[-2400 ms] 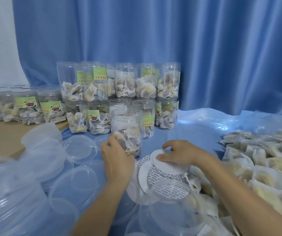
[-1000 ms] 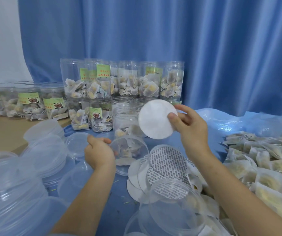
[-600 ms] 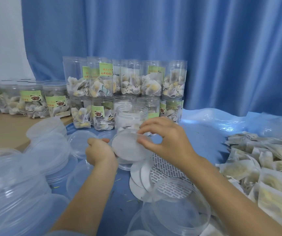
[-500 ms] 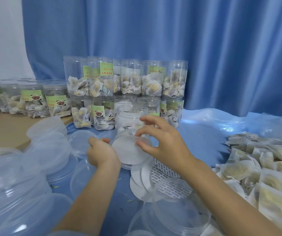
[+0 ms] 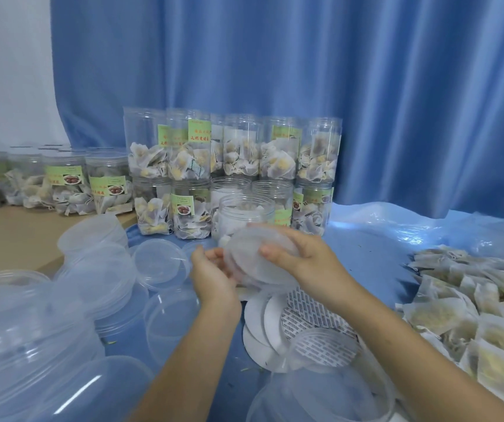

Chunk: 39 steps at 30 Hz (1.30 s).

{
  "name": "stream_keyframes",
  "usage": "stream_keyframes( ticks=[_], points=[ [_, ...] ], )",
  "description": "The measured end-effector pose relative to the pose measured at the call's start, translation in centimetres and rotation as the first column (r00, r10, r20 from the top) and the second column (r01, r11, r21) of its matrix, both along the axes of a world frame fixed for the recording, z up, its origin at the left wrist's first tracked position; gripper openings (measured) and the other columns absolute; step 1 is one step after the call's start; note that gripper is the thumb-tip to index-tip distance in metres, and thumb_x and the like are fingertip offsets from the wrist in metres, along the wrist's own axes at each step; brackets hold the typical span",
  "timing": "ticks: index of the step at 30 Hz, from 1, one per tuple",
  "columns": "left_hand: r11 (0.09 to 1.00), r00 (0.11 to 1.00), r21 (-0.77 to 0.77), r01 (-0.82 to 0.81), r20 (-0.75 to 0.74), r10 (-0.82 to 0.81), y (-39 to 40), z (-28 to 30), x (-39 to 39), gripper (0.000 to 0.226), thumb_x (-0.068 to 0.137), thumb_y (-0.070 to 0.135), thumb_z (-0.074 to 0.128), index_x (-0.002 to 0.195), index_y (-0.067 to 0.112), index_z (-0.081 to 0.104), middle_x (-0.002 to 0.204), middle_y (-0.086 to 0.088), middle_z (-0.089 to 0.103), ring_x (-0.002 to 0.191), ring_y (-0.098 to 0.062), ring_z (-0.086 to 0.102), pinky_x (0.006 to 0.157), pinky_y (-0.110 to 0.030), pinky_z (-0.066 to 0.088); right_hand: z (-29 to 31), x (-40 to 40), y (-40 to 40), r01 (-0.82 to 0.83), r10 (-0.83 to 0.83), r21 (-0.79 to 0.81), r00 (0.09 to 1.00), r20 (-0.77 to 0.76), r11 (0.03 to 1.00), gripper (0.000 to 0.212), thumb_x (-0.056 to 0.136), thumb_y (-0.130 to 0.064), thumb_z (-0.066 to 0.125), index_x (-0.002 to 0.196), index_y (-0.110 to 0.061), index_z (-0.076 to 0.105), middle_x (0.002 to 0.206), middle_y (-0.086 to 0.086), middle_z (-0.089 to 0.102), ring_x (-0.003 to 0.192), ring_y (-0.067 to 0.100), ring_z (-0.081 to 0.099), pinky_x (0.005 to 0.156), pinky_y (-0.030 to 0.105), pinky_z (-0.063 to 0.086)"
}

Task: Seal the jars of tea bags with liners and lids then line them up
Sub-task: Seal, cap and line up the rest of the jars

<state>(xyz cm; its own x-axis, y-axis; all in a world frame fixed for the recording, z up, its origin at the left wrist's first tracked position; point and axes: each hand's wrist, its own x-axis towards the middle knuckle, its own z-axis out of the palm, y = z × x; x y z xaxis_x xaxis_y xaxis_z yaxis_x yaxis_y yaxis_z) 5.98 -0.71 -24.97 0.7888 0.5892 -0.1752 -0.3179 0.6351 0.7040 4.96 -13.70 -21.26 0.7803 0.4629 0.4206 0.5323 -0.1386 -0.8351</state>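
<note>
In the head view, a clear lid is held tilted just in front of an open jar. It is pinched at its right edge by the right hand, thumb on its face. The lid's left edge is cupped by the left hand, fingers curled. Loose liners lie below the lid.

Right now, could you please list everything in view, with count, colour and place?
Filled jars: many, clear with green labels, stacked at back centre.
More jars: several, lidded, back left.
Loose lids: many, clear, left.
Liners: a pile, white, centre.
Tea bags: a heap, pale, right.
Curtain: one, blue, behind.
Held lid: one, clear, liner inside.
Left hand: holds its left rim.
Right hand: grips it, thumb on the liner.
</note>
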Motion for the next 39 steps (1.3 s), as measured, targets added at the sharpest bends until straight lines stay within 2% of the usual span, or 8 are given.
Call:
stream_keyframes(
  ticks=[6, 9, 14, 20, 24, 32, 34, 39],
  points=[
    [0.997, 0.997, 0.055, 0.056, -0.057, -0.053, -0.3, -0.4, 0.3, 0.024, 0.094, 0.018, 0.039, 0.074, 0.008, 0.047, 0.068, -0.007, 0.051, 0.054, -0.018, 0.046, 0.046, -0.027, 0.044, 4.7, 2.4, 0.3, 0.398, -0.395, 0.13, 0.711, 0.582, 0.908, 0.055, 0.086, 0.002, 0.057, 0.122, -0.039, 0.057, 0.099, -0.02, 0.065, 0.067, -0.013, 0.056, 0.065, 0.0, 0.04],
    [0.992, 0.99, 0.048, 0.113, -0.087, -0.109, 0.1, -0.2, 0.1, 0.013, 0.09, 0.011, 0.043, 0.078, 0.006, 0.046, 0.068, -0.007, 0.05, 0.054, -0.018, 0.044, 0.047, -0.028, 0.041, 6.3, 4.8, 2.0, 0.504, -0.269, -0.081, 0.582, 0.767, 0.86, 0.067, 0.078, 0.013, 0.047, 0.127, -0.031, 0.058, 0.118, -0.005, 0.066, 0.096, 0.008, 0.064, 0.081, 0.011, 0.044],
    [0.966, 0.962, -0.076, 0.245, -0.107, -0.253, 0.9, 0.3, -0.3, 0.025, 0.086, 0.001, 0.045, 0.062, 0.004, 0.047, 0.049, -0.005, 0.048, 0.043, -0.016, 0.045, 0.045, -0.024, 0.039, 7.6, 8.7, 4.5, 0.591, -0.201, -0.394, 0.698, 0.687, 0.704, 0.045, 0.094, -0.01, 0.05, 0.13, -0.037, 0.055, 0.099, -0.001, 0.07, 0.066, 0.017, 0.056, 0.068, 0.028, 0.049],
    [0.962, 0.955, -0.098, 0.253, -0.132, -0.265, 1.0, 0.0, 0.2, 0.023, 0.089, 0.002, 0.046, 0.065, 0.005, 0.047, 0.062, -0.005, 0.045, 0.052, -0.017, 0.047, 0.045, -0.023, 0.041, 6.1, 9.3, 5.4, 0.378, -0.098, -0.635, 0.897, 0.43, 0.673, 0.064, 0.078, -0.072, 0.048, 0.137, -0.049, 0.038, 0.146, -0.006, 0.044, 0.131, 0.02, 0.042, 0.101, 0.028, 0.032],
    [0.962, 0.954, -0.073, 0.262, -0.13, -0.27, 0.7, -0.1, 0.4, 0.014, 0.09, 0.004, 0.047, 0.076, 0.007, 0.048, 0.064, -0.004, 0.042, 0.053, -0.015, 0.047, 0.046, -0.023, 0.042, 4.9, 8.2, 4.9, 0.342, 0.055, -0.691, 0.874, 0.483, 0.636, 0.097, 0.065, -0.062, 0.073, 0.146, -0.04, 0.025, 0.153, -0.007, 0.029, 0.141, 0.015, 0.027, 0.109, 0.026, 0.023],
    [0.964, 0.96, 0.124, 0.234, -0.187, -0.209, 0.4, -0.8, 0.5, 0.017, 0.083, -0.003, 0.049, 0.067, 0.003, 0.048, 0.034, 0.003, 0.044, 0.034, -0.012, 0.042, 0.037, -0.017, 0.038, 1.9, 7.0, 2.4, 0.386, 0.001, -0.512, 0.798, 0.603, 0.767, 0.091, 0.074, -0.045, 0.073, 0.14, -0.046, 0.009, 0.155, -0.009, 0.02, 0.144, 0.016, 0.017, 0.112, 0.042, 0.028],
    [0.945, 0.961, 0.243, 0.218, -0.223, -0.164, 0.0, -1.3, 0.8, 0.01, 0.081, 0.005, 0.058, 0.085, -0.004, 0.055, 0.057, -0.005, 0.054, 0.046, -0.015, 0.044, 0.044, -0.022, 0.039, 0.8, 6.4, 0.7, 0.38, -0.058, -0.377, 0.765, 0.641, 0.845, 0.092, 0.073, -0.041, 0.074, 0.139, -0.043, 0.01, 0.153, -0.013, 0.019, 0.145, 0.015, 0.015, 0.114, 0.044, 0.027],
    [0.931, 0.951, 0.199, 0.307, -0.026, -0.308, -0.3, -1.0, 0.6, 0.085, 0.068, 0.052, 0.071, 0.14, 0.025, 0.035, 0.121, -0.005, 0.048, 0.093, -0.021, 0.059, 0.071, -0.033, 0.054, 0.8, 5.2, -2.8, 0.363, -0.413, 0.199, 0.757, 0.507, 0.91, 0.087, 0.069, -0.052, 0.072, 0.142, -0.049, 0.025, 0.148, -0.015, 0.038, 0.134, 0.0, 0.034, 0.109, 0.018, 0.029]
  ],
)
